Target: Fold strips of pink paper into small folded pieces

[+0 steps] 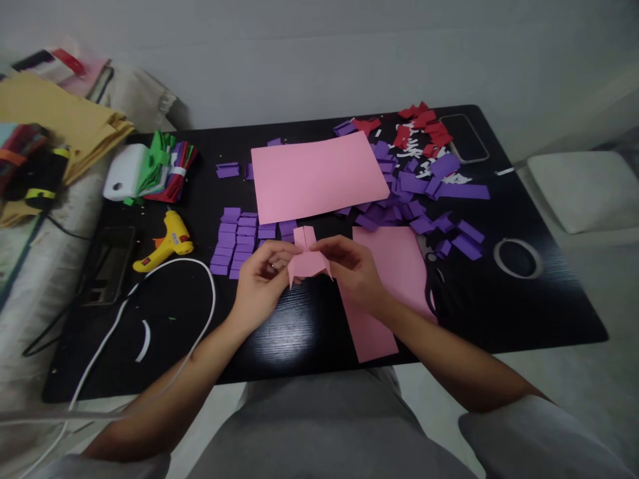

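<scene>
Between my two hands is a folded piece of pink paper (308, 264), with a creased upright part at the back and pointed flaps at the front corners. My left hand (262, 276) pinches its left side, and my right hand (357, 271) pinches its right side. Behind it lies a large pink sheet (319, 176) on top of purple pieces. A second pink sheet (394, 266) is partly under my right hand and forearm. Left of the paper, folded purple paper pieces (234, 239) lie in rows. Black-handled scissors (439, 289) rest on the right, partly dark against the table.
The black table (279, 332) holds a yellow glue gun (167, 243), a white cable (212, 293), a roll of tape (518, 258) and a clear phone case (464, 138). Purple scraps (399, 199) and red scraps (424, 126) are heaped at right. Bundled coloured paper (164, 166) stands back left.
</scene>
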A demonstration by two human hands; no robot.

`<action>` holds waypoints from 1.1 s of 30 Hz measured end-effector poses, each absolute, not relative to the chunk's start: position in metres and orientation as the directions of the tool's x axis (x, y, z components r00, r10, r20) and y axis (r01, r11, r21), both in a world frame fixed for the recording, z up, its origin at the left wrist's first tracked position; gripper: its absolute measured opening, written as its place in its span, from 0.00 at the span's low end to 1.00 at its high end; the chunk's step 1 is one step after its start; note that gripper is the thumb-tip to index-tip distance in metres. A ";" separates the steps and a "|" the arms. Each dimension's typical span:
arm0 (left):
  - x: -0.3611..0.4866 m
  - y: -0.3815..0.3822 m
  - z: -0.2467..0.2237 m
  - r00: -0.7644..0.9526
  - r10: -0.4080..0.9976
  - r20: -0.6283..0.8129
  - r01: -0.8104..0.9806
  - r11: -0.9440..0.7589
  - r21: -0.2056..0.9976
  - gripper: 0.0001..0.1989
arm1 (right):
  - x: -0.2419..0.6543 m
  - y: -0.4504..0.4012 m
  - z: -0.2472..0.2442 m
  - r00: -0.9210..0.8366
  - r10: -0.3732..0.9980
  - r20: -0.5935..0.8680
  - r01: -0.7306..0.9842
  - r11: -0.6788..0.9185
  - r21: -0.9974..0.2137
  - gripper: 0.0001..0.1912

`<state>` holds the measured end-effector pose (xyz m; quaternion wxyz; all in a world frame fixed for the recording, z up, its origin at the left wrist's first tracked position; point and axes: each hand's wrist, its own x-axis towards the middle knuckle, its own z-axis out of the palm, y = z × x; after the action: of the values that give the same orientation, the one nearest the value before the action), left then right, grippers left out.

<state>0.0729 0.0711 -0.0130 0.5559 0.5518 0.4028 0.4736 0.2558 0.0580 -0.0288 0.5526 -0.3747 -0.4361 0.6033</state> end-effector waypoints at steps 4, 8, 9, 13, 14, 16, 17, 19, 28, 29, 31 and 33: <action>0.068 0.072 -0.018 0.252 0.966 0.058 -0.152 -0.019 0.988 0.10 | 0.258 0.058 -0.030 -0.111 0.994 -0.004 -0.367 -0.045 -0.929 0.09; 0.061 0.070 -0.026 0.315 0.945 0.084 -0.176 -0.029 0.984 0.11 | 0.260 0.058 -0.032 -0.160 0.985 -0.058 -0.453 -0.125 -0.882 0.10; 0.059 0.070 -0.027 0.324 0.940 0.103 -0.167 -0.050 0.985 0.12 | 0.260 0.057 -0.032 -0.157 0.985 -0.071 -0.453 -0.136 -0.881 0.12; 0.057 0.069 -0.022 0.318 0.931 0.181 -0.026 -0.183 0.983 0.11 | 0.259 0.056 -0.029 -0.079 0.994 -0.070 -0.318 -0.092 -0.944 0.14; 0.058 0.069 -0.020 0.306 0.931 0.199 0.034 -0.220 0.975 0.11 | 0.258 0.056 -0.029 -0.063 0.996 -0.062 -0.274 -0.076 -0.959 0.13; 0.061 0.069 -0.017 0.284 0.932 0.225 0.145 -0.273 0.951 0.08 | 0.255 0.056 -0.028 -0.042 0.998 -0.048 -0.221 -0.056 -0.974 0.12; 0.064 0.069 -0.016 0.268 0.934 0.236 0.173 -0.287 0.942 0.07 | 0.254 0.057 -0.029 -0.036 0.998 -0.045 -0.211 -0.052 -0.976 0.12; 0.067 0.068 -0.017 0.241 0.938 0.248 0.179 -0.294 0.939 0.03 | 0.252 0.057 -0.030 -0.018 0.999 -0.039 -0.206 -0.041 -0.978 0.14; 0.070 0.069 -0.025 0.215 0.965 0.152 0.043 -0.165 0.985 0.10 | 0.252 0.057 -0.031 -0.006 0.997 -0.081 -0.231 -0.080 -0.970 0.22; 0.070 0.069 -0.026 0.217 0.962 0.166 0.061 -0.183 0.981 0.10 | 0.252 0.057 -0.031 -0.023 0.996 -0.084 -0.239 -0.087 -0.967 0.21; 0.069 0.068 -0.026 0.224 0.954 0.199 0.105 -0.226 0.968 0.10 | 0.252 0.058 -0.032 -0.055 0.995 -0.087 -0.261 -0.099 -0.960 0.18; 0.069 0.067 -0.027 0.228 0.946 0.230 0.152 -0.268 0.951 0.10 | 0.251 0.059 -0.033 -0.074 0.993 -0.093 -0.274 -0.110 -0.955 0.16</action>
<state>0.0691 0.0668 -0.0265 0.4347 0.6521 0.4209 0.4568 0.2513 0.0593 -0.0329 0.5236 -0.4348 -0.4133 0.6050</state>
